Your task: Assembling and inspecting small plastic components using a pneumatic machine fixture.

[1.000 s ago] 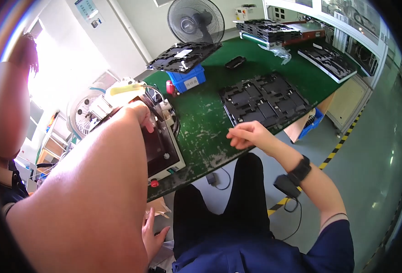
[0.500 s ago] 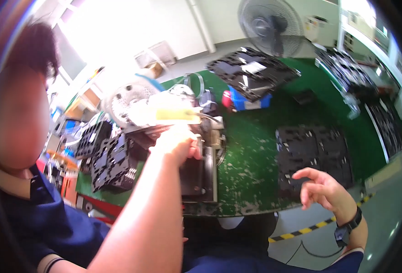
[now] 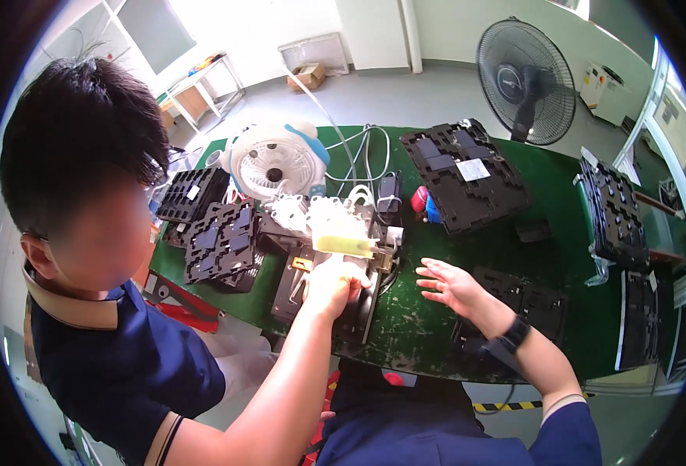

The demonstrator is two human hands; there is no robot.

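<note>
My right hand point(image 3: 453, 287) hangs over the green table, its fingers apart and nothing in them; a black band with a small box is on the wrist. Below and right of it lie flat black moulded trays point(image 3: 525, 299), partly hidden by my forearm. A co-worker's hand point(image 3: 334, 289), from the left, has curled fingers at a bench fixture point(image 3: 365, 311) with a dark base; what it grips is hidden. Above that hand sits a yellow-green block point(image 3: 341, 246). A sliver of skin past the co-worker's forearm, by my lap, may be my left hand; I cannot tell.
The co-worker point(image 3: 118, 342) is close on my left. Stacked black trays point(image 3: 219, 241) stand left of the fixture, with a small white fan point(image 3: 275, 163) behind. A big tray point(image 3: 467, 175) is propped at the back; more trays point(image 3: 615, 210) are far right. A grey fan point(image 3: 525, 81) stands beyond.
My view has shifted, so the scene sits differently. My right hand has moved left toward the fixture and its curled fingers have spread. The co-worker's hand stays at the fixture.
</note>
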